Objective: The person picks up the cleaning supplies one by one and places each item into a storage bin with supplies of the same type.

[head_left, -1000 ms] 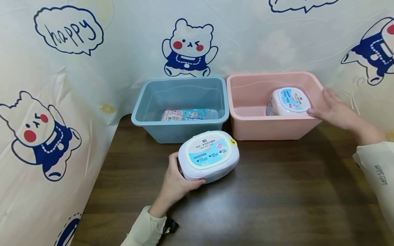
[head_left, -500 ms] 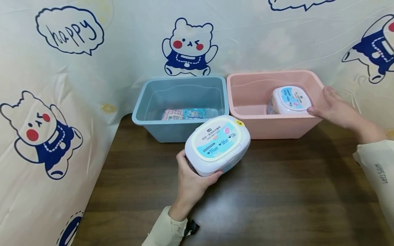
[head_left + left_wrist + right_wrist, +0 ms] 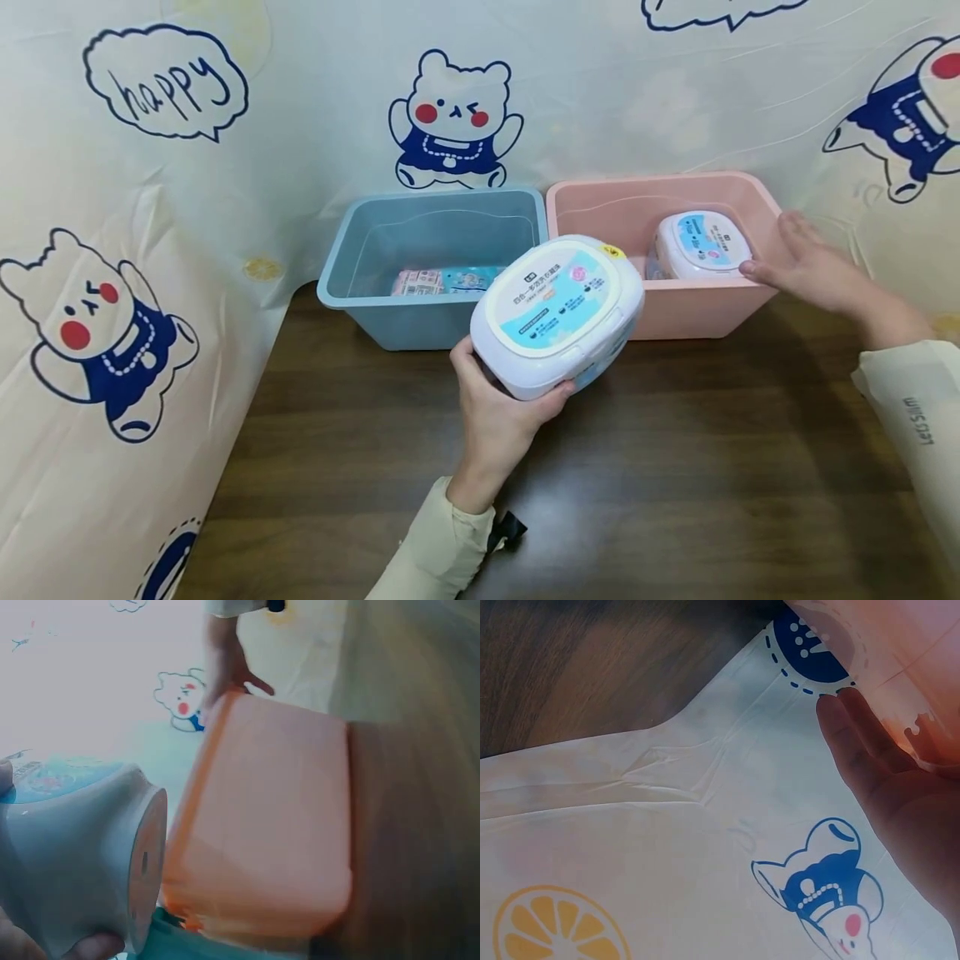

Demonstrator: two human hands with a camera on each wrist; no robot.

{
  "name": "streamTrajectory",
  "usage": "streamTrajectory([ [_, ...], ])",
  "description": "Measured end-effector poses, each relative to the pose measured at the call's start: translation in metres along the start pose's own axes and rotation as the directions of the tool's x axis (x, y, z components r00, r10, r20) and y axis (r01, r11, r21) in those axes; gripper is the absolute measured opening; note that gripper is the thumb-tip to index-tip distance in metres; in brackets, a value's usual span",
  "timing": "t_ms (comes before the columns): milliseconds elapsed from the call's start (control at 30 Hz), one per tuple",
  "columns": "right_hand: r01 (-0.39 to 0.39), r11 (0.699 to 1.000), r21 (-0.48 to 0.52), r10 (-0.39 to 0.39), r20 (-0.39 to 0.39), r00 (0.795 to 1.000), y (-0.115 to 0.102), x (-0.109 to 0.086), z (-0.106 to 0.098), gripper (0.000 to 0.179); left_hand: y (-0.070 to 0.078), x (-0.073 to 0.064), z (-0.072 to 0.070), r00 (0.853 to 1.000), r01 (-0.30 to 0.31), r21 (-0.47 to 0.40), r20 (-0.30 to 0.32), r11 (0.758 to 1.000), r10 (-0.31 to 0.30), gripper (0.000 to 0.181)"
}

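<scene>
My left hand (image 3: 498, 421) grips a white lidded laundry pod tub (image 3: 558, 312) with a blue-and-white label. The tub is tilted and overlaps the front walls of both bins in the head view. In the left wrist view the tub (image 3: 71, 855) shows its side and base, with fingertips at its edge. My right hand (image 3: 828, 271) rests at the right end of the pink bin (image 3: 667, 312), thumb at the front rim. In the right wrist view its fingers (image 3: 847, 742) lie straight along the bin's outside. A second laundry pod tub (image 3: 705, 244) sits inside the pink bin, at the right.
A blue bin (image 3: 405, 321) stands left of the pink one, with a pink-and-blue printed packet (image 3: 420, 282) on its floor. Both bins are on a dark wooden table (image 3: 660, 483). Printed cloth (image 3: 315, 108) hangs behind and on the left.
My left hand has carried the tub up, forward and right, from above the table to the front of the bins, tilting it more. The right hand has stayed at the pink bin.
</scene>
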State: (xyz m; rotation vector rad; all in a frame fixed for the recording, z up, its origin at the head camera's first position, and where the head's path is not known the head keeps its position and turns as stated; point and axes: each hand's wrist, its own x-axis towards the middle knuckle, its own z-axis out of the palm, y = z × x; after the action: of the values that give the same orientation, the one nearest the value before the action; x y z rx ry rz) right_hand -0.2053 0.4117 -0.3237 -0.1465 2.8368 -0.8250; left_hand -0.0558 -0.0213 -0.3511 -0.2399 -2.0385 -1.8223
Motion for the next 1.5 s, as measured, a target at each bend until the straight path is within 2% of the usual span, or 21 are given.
streamTrajectory([
  [133,-0.007,1.0,0.01,0.007,0.002,1.0,-0.004,-0.001,-0.002,0.106,0.008,0.01,0.011,0.999,-0.025,-0.005,-0.031,1.0,0.024,0.1],
  [367,-0.01,1.0,0.015,0.011,-0.014,1.0,-0.006,-0.001,-0.006,0.106,0.017,0.036,0.034,0.999,-0.002,0.051,-0.04,0.999,0.004,0.1],
  [533,0.002,1.0,0.007,-0.002,-0.037,0.999,-0.004,0.001,-0.006,0.105,0.018,0.055,0.057,0.998,0.006,0.123,-0.068,0.992,0.002,0.102],
  [667,-0.001,1.0,0.0,0.001,-0.04,0.999,-0.005,0.0,-0.005,0.106,0.018,0.069,0.076,0.998,0.026,0.145,-0.066,0.989,-0.016,0.102],
  [933,-0.014,1.0,-0.011,0.014,-0.041,0.999,-0.007,-0.001,-0.004,0.106,0.021,0.094,0.107,0.995,0.08,0.141,-0.073,0.987,-0.071,0.101],
  [1133,-0.024,1.0,0.001,0.024,-0.033,0.999,-0.006,-0.003,-0.001,0.107,0.014,0.11,0.126,0.996,0.08,0.04,-0.037,0.996,-0.079,0.105],
  [1267,-0.038,0.999,0.01,0.038,-0.022,0.999,-0.004,-0.003,0.002,0.108,0.007,0.116,0.136,0.996,0.072,0.02,-0.052,0.997,-0.071,0.112],
  [1400,-0.046,0.999,0.016,0.047,-0.027,0.999,-0.003,-0.003,0.004,0.108,0.004,0.12,0.145,0.988,0.12,0.132,-0.111,0.984,-0.106,0.113],
  [1500,-0.044,0.999,0.014,0.044,-0.031,0.999,-0.003,-0.002,0.005,0.108,0.005,0.12,0.15,0.979,0.168,0.276,-0.155,0.946,-0.129,0.108],
])
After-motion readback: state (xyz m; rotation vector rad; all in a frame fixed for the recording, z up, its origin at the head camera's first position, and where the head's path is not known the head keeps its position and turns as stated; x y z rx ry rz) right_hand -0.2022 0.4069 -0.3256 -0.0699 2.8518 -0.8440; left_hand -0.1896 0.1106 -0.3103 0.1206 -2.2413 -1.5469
